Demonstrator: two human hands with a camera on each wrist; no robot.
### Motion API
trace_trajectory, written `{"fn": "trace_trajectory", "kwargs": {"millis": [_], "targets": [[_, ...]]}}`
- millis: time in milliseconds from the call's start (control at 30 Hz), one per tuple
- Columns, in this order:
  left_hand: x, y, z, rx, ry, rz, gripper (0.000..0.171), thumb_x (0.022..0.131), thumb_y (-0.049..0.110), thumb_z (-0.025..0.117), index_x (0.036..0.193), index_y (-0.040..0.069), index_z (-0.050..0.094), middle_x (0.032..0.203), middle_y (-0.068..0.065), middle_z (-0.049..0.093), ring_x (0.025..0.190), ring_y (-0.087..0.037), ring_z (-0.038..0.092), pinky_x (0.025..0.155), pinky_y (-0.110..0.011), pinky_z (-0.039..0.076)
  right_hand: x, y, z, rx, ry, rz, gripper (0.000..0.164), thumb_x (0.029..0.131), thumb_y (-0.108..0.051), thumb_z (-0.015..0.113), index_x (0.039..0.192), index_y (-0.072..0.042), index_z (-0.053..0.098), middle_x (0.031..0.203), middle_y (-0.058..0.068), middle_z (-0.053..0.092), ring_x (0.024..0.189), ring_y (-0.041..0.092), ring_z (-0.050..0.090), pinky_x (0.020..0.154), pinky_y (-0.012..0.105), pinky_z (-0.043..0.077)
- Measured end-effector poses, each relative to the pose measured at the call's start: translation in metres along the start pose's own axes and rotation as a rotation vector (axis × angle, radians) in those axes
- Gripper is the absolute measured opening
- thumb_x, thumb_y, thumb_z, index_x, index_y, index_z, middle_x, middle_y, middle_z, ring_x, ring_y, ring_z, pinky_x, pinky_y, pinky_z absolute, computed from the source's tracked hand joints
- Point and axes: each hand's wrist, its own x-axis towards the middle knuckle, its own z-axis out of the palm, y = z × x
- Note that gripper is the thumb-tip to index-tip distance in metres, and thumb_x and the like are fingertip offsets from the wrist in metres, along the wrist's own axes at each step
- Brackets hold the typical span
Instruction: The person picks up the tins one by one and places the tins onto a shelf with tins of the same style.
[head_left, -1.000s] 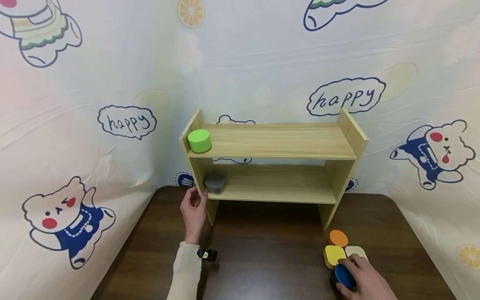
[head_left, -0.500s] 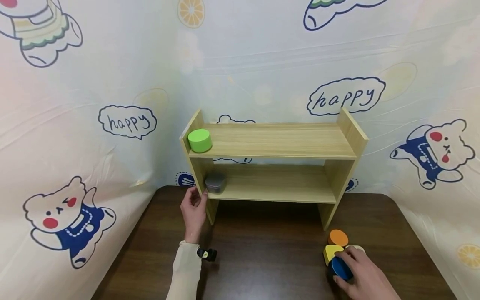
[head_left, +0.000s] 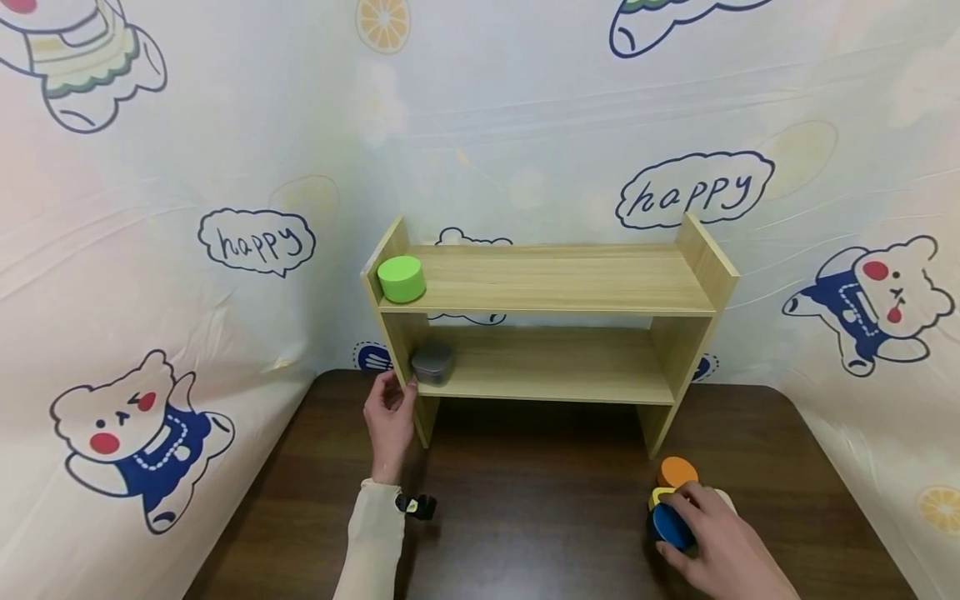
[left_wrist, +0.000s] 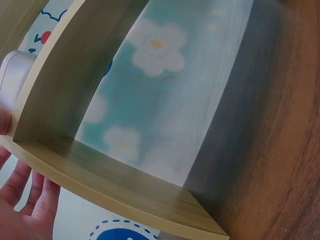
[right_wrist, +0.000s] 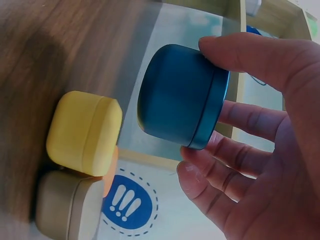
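Note:
My right hand (head_left: 716, 537) holds a round blue tin (head_left: 672, 527) by its lid end, thumb on one side and fingers on the other. In the right wrist view the tin (right_wrist: 175, 95) is raised above the table and tilted. Close behind it are a yellow tin (right_wrist: 82, 132) and a cream tin (right_wrist: 65, 205), with an orange tin (head_left: 677, 472) just beyond. My left hand (head_left: 390, 425) grips the left side panel of a two-tier wooden shelf (head_left: 555, 279), thumb in front and fingers outside. Beside that thumb a grey tin (head_left: 432, 363) sits on the lower tier.
A round green tin (head_left: 402, 279) stands at the left end of the upper tier. The shelf stands toward the back of a dark wooden table (head_left: 525, 508). A patterned cloth (head_left: 525, 125) hangs behind and along both sides.
My right hand has lifted the blue tin and carried it slightly left and forward, so it now overlaps the yellow tin in the head view. My left hand stays on the shelf panel.

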Motion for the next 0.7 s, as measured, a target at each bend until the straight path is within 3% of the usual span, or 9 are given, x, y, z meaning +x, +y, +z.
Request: {"fn": "trace_trajectory", "kwargs": {"millis": [233,567,700], "targets": [[0.0,0.0,0.0,-0.008,0.003,0.0,0.027,0.098,0.004,0.067,0.124,-0.006,0.065,0.12,-0.029,0.068,0.104,-0.032,0.062,0.083,-0.011,0.053,0.0,-0.006,-0.003,-0.038,0.063,-0.044,0.052,0.074,-0.04,0.091,0.116,-0.015,0.074,0.111,0.003,0.063,0.092,0.015,0.057,0.078,0.041,0.06],[-0.001,-0.001,0.0,-0.011,0.008,0.009,0.027,0.098,0.003,0.067,0.123,-0.007,0.065,0.117,-0.029,0.068,0.097,-0.015,0.063,0.081,-0.009,0.053,0.0,-0.013,-0.006,-0.044,0.112,-0.081,0.049,0.074,-0.038,0.092,0.115,-0.018,0.075,0.105,-0.003,0.061,0.09,0.01,0.054,0.074,0.033,0.058],[-0.001,-0.001,0.0,-0.012,0.006,0.014,0.027,0.098,0.003,0.068,0.123,-0.007,0.065,0.117,-0.029,0.068,0.097,-0.015,0.063,0.081,-0.01,0.054,0.001,-0.016,-0.008,-0.046,0.142,-0.091,0.048,0.074,-0.037,0.092,0.115,-0.018,0.075,0.104,-0.005,0.061,0.088,0.008,0.054,0.073,0.031,0.058]]}}
